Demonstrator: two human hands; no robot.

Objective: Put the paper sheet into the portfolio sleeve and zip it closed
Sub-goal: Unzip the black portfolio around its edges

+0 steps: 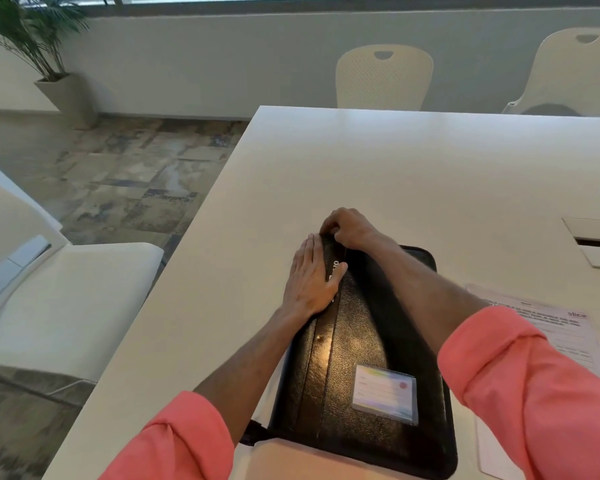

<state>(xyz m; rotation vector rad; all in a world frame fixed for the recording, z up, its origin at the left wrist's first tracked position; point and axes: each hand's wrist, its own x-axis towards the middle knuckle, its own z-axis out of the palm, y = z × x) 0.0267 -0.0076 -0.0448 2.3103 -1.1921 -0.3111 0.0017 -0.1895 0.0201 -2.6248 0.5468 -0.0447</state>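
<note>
Right hand [350, 226]: fingers [329, 225] clenched on the far-left corner of the portfolio sleeve [361, 341], right where the zip track turns. Looks like a pinch on the pull, but the pull is hidden under the knuckles, so can't confirm.

Left hand [312, 275]: fingers [312, 249] straight and flat, pressing the sleeve's left edge just near of that corner, thumb lying over onto the cover. Bracing, not gripping.

Portfolio sleeve lies flat on the white table [395, 161], cover closed, long axis near-to-far, ID card window [385, 393] at the near end. Right forearm crosses over it.

Handling guess: grained black leatherette, semi-stiff, moderate weight, not fragile. Likely slides on the smooth table when the zip is tugged, hence the flat-hand brace. Pull at the tab only; corners are where a slider binds.

Paper sheet [568, 334]: printed form, flat on the table right of the portfolio sleeve, well apart from both sets of fingers, partly hidden behind the pink shirt cuff [499, 348]. Light, floppy, creases easily; lift by an edge. It's outside, so I read this as opening the zip, not closing.
</note>
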